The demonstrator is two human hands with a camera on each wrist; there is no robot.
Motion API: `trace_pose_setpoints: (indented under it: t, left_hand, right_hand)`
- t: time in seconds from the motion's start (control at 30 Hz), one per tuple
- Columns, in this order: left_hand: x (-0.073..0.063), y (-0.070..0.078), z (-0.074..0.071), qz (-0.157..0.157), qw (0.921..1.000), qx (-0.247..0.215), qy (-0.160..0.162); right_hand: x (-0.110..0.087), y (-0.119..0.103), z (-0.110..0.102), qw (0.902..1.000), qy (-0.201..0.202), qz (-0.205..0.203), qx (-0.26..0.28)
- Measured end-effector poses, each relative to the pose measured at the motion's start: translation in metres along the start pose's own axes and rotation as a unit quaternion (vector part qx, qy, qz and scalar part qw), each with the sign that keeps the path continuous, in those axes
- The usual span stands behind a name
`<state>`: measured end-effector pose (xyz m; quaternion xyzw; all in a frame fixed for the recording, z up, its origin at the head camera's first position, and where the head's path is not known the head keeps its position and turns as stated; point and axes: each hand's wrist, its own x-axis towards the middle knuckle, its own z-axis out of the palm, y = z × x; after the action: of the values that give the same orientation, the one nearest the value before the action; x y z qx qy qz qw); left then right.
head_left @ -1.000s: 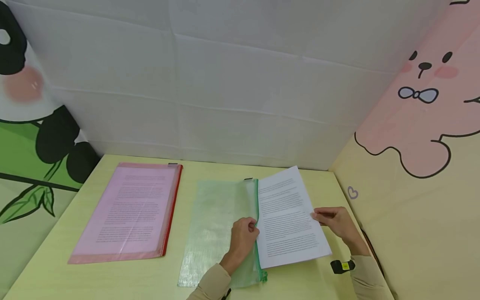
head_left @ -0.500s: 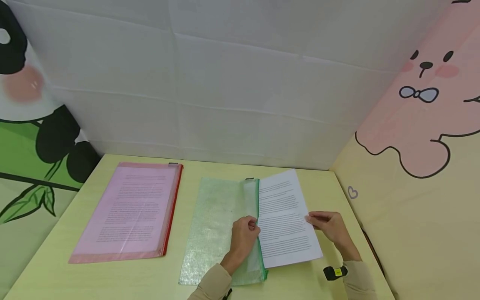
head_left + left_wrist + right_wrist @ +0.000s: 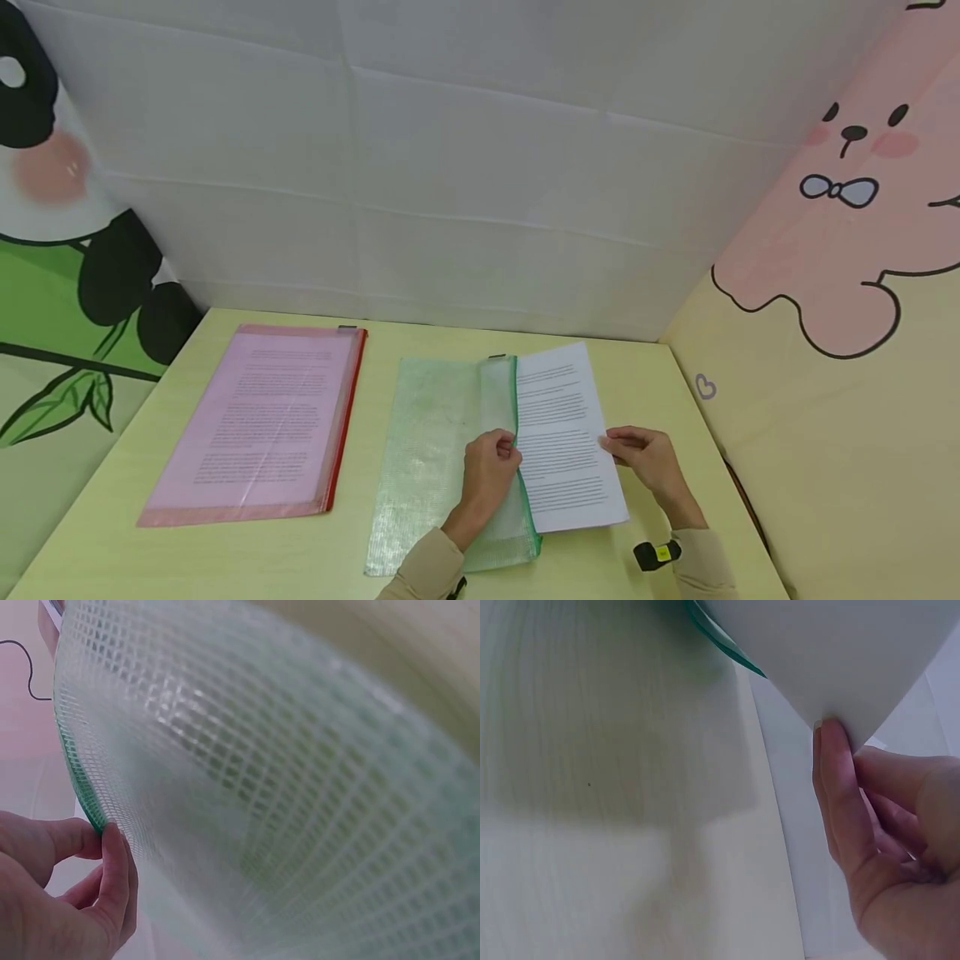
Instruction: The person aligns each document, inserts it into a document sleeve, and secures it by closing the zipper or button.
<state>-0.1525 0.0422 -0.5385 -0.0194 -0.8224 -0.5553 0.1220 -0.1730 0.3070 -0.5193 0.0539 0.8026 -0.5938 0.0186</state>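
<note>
A green translucent mesh zipper document pouch (image 3: 423, 467) lies on the table in front of me, its zipper edge on the right lifted. My left hand (image 3: 489, 477) pinches that edge between thumb and fingers; the left wrist view shows the grip on the green rim, with the mesh wall (image 3: 240, 772) bulging beside it. Printed paper (image 3: 566, 450) reaches partly into the pouch's opening, its left part hidden inside. My right hand (image 3: 651, 460) pinches the paper's right edge. In the right wrist view, the paper's underside (image 3: 847, 652) is raised above the table, thumb on one face and fingers on the other.
To the left lies a pink zipper pouch (image 3: 247, 425) with a red zipper edge and a printed page inside. The pale yellow table (image 3: 315, 558) meets a white back wall (image 3: 465, 167) and a right wall with a printed pink bear (image 3: 840, 250).
My right hand has moved left with the paper, so more of it is inside the green pouch. My left hand keeps its pinch on the pouch's edge, nearly in place.
</note>
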Motion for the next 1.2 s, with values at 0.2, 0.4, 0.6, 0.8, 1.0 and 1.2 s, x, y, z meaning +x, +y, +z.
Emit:
trace_pose_setpoints:
  t: [0.2, 0.4, 0.6, 0.8, 1.0, 1.2]
  left_hand:
    - [0.001, 0.0, -0.001, -0.003, 1.0, -0.007, 0.003]
    - [0.001, 0.002, -0.002, -0.004, 0.9999, -0.013, 0.004]
    - [0.002, 0.002, -0.003, -0.006, 0.9998, -0.018, 0.004]
    - [0.002, 0.004, -0.004, -0.007, 0.9995, -0.029, -0.003]
    - [0.002, 0.006, -0.004, -0.008, 0.9988, -0.048, -0.005]
    - [0.002, 0.006, -0.004, -0.011, 0.9985, -0.052, -0.008]
  right_hand:
    - [0.001, 0.004, 0.009, 0.9998, 0.005, 0.008, 0.018]
    - [0.001, 0.005, 0.016, 0.9996, 0.006, 0.023, 0.016]
    - [0.001, 0.005, 0.022, 0.9995, -0.001, 0.027, 0.012]
    - [0.001, 0.006, 0.029, 0.999, -0.002, 0.03, 0.032]
    - [0.003, 0.007, 0.038, 0.9989, -0.01, 0.034, 0.031]
    - [0.002, 0.004, 0.046, 0.9983, -0.014, 0.038, 0.042]
